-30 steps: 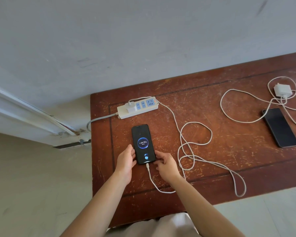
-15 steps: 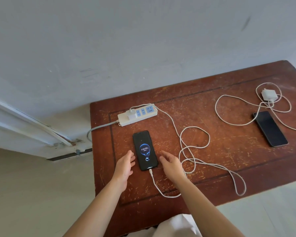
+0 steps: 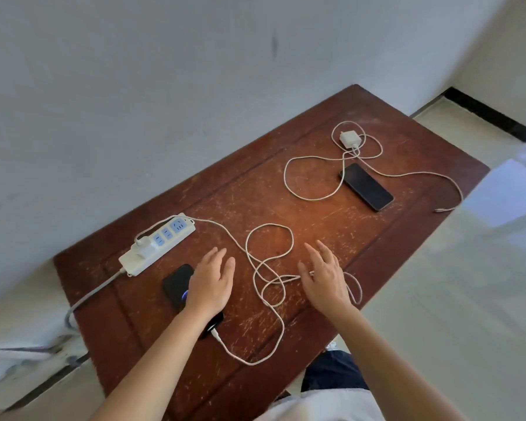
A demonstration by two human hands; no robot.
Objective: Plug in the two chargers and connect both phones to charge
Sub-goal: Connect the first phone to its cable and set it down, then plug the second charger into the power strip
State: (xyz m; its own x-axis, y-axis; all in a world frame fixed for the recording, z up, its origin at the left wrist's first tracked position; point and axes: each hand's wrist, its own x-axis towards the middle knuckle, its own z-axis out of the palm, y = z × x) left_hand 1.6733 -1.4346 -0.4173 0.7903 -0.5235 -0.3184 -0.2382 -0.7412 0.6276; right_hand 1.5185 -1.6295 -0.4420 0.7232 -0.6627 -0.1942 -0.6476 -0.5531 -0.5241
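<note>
A white power strip (image 3: 155,244) lies at the table's left, with one white charger (image 3: 143,243) plugged into it. Its cable (image 3: 268,268) loops across the middle and ends in the first phone (image 3: 175,284), whose screen glows blue. My left hand (image 3: 211,281) hovers open over that phone and hides most of it. My right hand (image 3: 324,275) is open above the cable loops, holding nothing. Far right, a second white charger (image 3: 350,138) lies loose with its cable (image 3: 298,189) curled around a dark second phone (image 3: 366,186). That cable's free plug (image 3: 439,210) rests near the right edge.
The worn brown wooden table (image 3: 316,208) stands against a grey wall. The strip's grey lead (image 3: 88,296) drops off the left edge. Pale floor surrounds the table, with a black skirting at the far right.
Both hands have left the first phone and shifted right, open. The camera has swung right, so the second charger and phone sit nearer the centre.
</note>
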